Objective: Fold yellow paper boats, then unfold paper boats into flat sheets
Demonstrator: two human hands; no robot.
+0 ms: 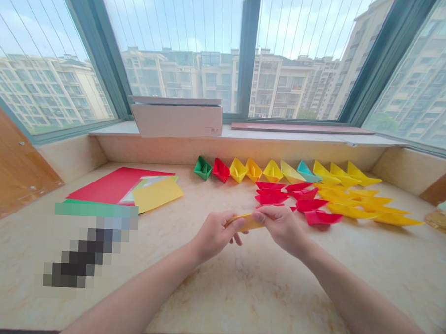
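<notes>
Folded yellow paper [253, 221] is resting in our two hands above the counter [239, 295], between its front edge and the row of paper boats [253, 171] lining its back edge. Our left hand [218, 233] is pinching the left end between thumb and fingers, with some fingertips showing beneath; our right hand [284, 231] is gripping the right end, its thumb pressing near the upper edge. Both hands are holding narrow grips on this one piece.

Judging by these grips, we are probably shaping or pressing a fold. To be doing it well, we should be keeping both ends level, lining up the edges before pressing, and running the thumbs outward with even force. Pulling too hard could be tearing a corner, while twisting could be leaving the crease crooked.

The paper is looking warm yellow, almost orange, and it is showing as a slim band between our fingers. Our hands are covering both ends, so we cannot tell its full outline or count its layers. Its colour is coming close to that of the yellow boats [357, 211] toward the counter's right edge. Red boats [322, 218] are lying just beyond our right hand, and a flat yellow sheet [157, 196] is lying toward the back left corner.
</notes>
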